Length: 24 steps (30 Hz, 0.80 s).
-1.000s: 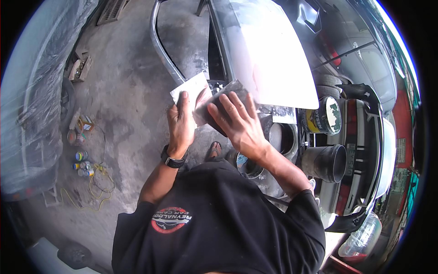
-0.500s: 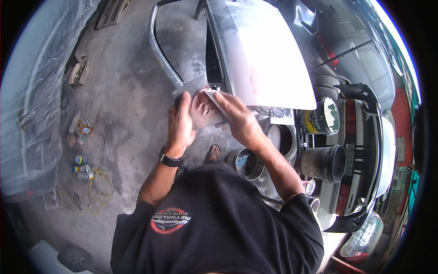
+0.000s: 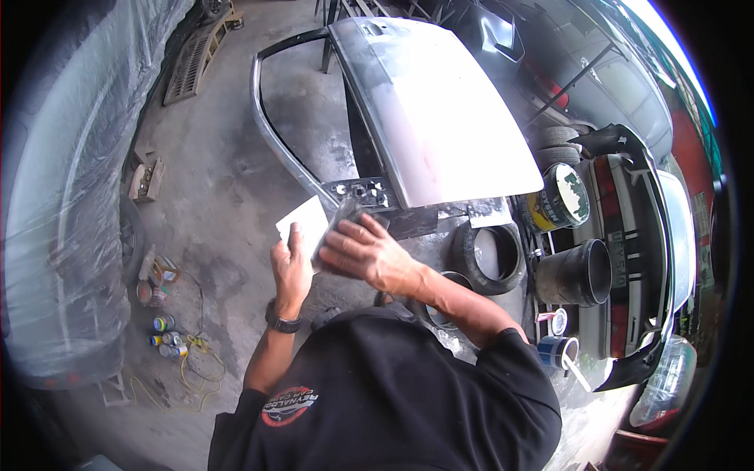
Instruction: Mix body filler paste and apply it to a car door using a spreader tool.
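Note:
Pinched in my left hand [image 3: 292, 271] is a square flat board, its white face [image 3: 302, 220] upward. Beside it, my right hand [image 3: 367, 250] has its fingers curled over a thin grey flat piece [image 3: 345, 208], held close against the board; its exact shape is partly hidden. Just beyond both hands lies a car door [image 3: 440, 118] with a silver window frame, a whitish panel with faint pink patches, and dark hardware at its near end.
Plastic sheeting covers a vehicle [image 3: 63, 196] on the left, with small cans [image 3: 165, 337] and a yellow hose on the floor. To the right are a tyre [image 3: 506, 263], a paint bucket [image 3: 561, 196], a black bucket [image 3: 573, 271] and a car bumper [image 3: 640, 259].
The pink paste visible earlier on the board is out of sight. My right hand has turned, fingers pointing leftward over the pieces. The view has shifted, so door and hands appear lower.

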Each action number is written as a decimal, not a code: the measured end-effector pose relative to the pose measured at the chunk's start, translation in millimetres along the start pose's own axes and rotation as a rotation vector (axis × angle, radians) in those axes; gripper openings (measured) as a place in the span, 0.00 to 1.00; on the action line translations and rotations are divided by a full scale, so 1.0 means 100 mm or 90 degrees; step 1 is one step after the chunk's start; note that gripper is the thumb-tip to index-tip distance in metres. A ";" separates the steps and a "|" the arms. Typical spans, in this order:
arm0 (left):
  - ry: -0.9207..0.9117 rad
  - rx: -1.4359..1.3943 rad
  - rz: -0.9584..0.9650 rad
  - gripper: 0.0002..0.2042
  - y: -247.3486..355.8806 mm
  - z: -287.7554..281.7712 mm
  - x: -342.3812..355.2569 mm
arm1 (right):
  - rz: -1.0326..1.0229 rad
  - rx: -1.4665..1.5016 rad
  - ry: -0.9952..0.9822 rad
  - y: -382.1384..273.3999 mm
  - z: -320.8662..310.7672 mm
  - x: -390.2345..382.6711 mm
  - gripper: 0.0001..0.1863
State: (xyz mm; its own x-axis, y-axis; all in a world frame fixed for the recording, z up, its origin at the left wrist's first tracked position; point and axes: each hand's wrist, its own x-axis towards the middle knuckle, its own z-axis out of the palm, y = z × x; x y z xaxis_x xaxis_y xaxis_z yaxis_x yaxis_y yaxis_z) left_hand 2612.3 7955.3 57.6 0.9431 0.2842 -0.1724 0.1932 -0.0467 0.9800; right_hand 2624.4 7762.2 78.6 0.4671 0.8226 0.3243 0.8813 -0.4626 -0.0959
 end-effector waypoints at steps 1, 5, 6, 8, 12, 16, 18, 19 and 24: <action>0.007 -0.105 0.036 0.23 0.00 -0.07 0.04 | -0.008 0.017 0.017 -0.06 0.07 0.01 0.26; 0.055 -0.345 0.001 0.23 0.14 -0.51 0.35 | -0.018 0.020 -0.114 -0.04 0.18 0.19 0.21; 0.079 -0.358 0.003 0.24 0.18 -0.59 0.43 | 0.003 0.121 -0.010 -0.01 0.15 0.26 0.21; 0.032 -0.385 0.091 0.28 0.25 -0.70 0.60 | 0.058 0.205 0.074 0.11 0.05 0.45 0.22; -0.222 -0.630 -0.147 0.30 0.19 -0.66 0.95 | 0.081 0.397 0.318 0.33 -0.02 0.95 0.32; -0.347 -0.691 -0.189 0.28 0.02 -0.43 1.41 | 0.007 0.401 0.305 0.61 0.18 1.33 0.32; -0.318 -0.618 -0.098 0.26 0.00 -0.34 1.73 | 0.048 0.296 0.229 0.84 0.31 1.45 0.31; -0.315 -0.644 -0.136 0.25 0.03 -0.32 1.92 | 0.087 0.238 0.238 0.99 0.38 1.51 0.31; -0.175 -0.437 -0.113 0.23 0.42 -0.25 2.87 | 0.257 0.123 0.232 1.88 0.69 1.84 0.30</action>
State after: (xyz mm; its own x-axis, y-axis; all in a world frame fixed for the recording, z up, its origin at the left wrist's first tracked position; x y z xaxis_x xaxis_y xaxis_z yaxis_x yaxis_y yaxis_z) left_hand 2884.0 8058.5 51.8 0.9645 -0.0208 -0.2634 0.2211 0.6092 0.7616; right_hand 2881.4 7849.4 54.9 0.7449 0.4107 0.5258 0.6510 -0.6197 -0.4383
